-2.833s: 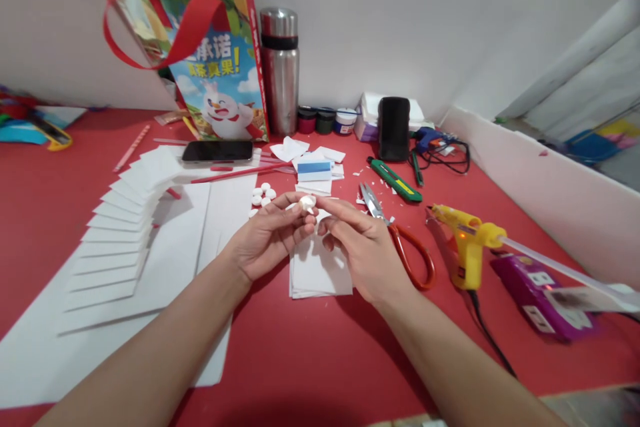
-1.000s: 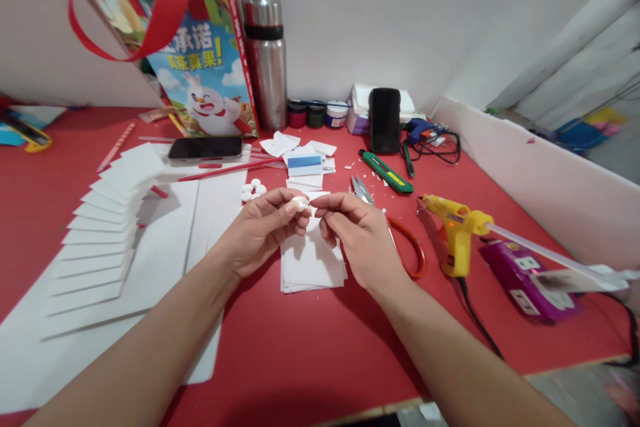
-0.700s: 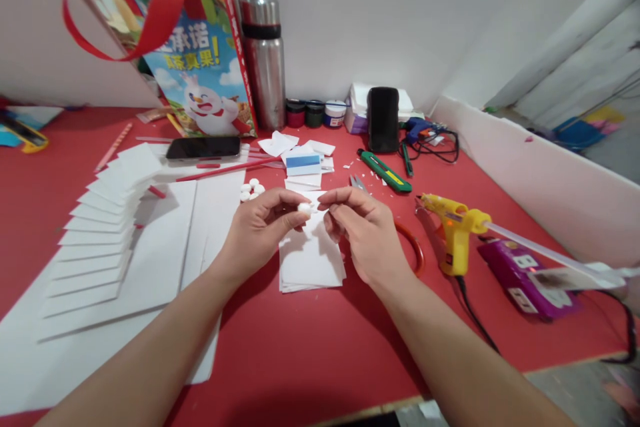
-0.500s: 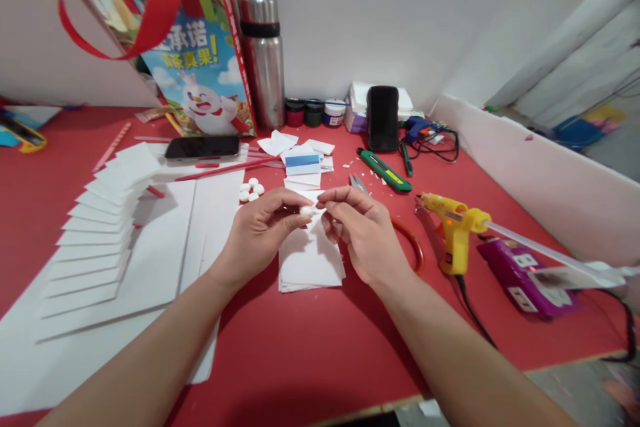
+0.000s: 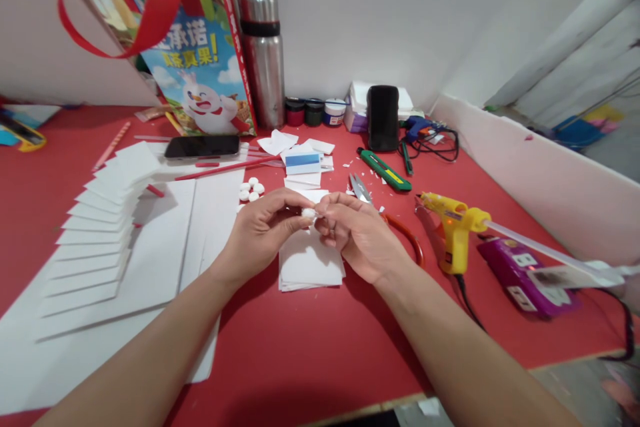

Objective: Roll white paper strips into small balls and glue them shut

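Note:
Between thumb and forefinger, my left hand [image 5: 270, 221] pinches a small round white piece [image 5: 309, 213]. Close against its right side is my right hand [image 5: 357, 230], its thumb and forefinger pressed together at the piece's edge; whether they grip the piece itself or a tiny bit on it is too small to tell. Both hands hover over a stack of white paper sheets [image 5: 311, 267]. Several similar round white pieces [image 5: 253, 188] lie just behind my left hand. A pair of scissors [image 5: 359, 188] with orange handles lies partly behind my right hand.
At right a yellow glue gun [image 5: 455, 227] with a long glue stick stands by a purple box [image 5: 525, 277]. A green cutter [image 5: 384, 170] lies behind the scissors. Stepped white cards [image 5: 95, 233] stand at left. A phone [image 5: 202, 147], steel flask [image 5: 263, 60] and bag [image 5: 200, 73] are at the back.
My right hand has moved left, bringing its fingertips up against the white piece. More of the scissors now shows. My left hand has hardly moved.

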`<state>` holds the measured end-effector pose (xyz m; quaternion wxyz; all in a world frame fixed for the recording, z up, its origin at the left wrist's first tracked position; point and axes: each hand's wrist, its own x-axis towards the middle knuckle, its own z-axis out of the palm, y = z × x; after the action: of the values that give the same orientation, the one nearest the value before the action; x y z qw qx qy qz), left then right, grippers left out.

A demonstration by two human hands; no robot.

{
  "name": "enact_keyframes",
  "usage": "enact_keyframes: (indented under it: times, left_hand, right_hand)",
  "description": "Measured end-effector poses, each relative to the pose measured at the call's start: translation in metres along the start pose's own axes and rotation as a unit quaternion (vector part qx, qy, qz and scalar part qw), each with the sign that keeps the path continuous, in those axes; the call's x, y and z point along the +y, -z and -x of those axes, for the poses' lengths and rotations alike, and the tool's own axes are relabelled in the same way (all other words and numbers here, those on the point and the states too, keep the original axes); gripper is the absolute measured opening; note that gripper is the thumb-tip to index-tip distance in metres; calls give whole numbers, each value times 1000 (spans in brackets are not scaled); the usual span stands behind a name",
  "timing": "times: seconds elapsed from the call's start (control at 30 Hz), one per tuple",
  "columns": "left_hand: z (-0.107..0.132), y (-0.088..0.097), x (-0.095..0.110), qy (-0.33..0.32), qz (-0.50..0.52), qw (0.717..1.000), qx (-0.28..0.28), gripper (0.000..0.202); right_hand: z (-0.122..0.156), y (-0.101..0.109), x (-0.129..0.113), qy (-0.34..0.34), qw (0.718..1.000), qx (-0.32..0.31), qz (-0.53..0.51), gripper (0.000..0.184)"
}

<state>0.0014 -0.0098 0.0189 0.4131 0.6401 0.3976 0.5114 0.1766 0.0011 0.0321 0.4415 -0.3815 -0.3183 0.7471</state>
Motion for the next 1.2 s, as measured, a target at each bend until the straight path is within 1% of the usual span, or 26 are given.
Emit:
enact_keyframes:
  times: [0.17, 0.5, 0.83, 1.0, 1.1, 1.2]
  left_hand:
    - [-2, 1, -2, -41, -19, 999, -14, 13]
    - [-1, 2, -4, -45, -43, 997, -36, 12]
    - [-1, 2, -5, -24, -55, 997, -47, 12]
    - [-2, 2, -5, -14, -56, 997, -46, 12]
    - [-2, 3, -5, 2, -50, 998, -48, 12]
    - [-3, 3, -4, 36, -22, 998, -47, 12]
  right_hand:
    - [1, -1, -1, 0, 1000, 8, 17, 18]
    - [1, 0, -2, -16, 999, 11, 33, 24]
    - [2, -2, -2, -46, 998, 21, 31, 26]
    - [3, -2, -2, -39, 998, 22, 42, 27]
    - [3, -2, -2, -36, 998, 17, 42, 28]
    - [5, -2, -3, -38, 998, 14, 45, 29]
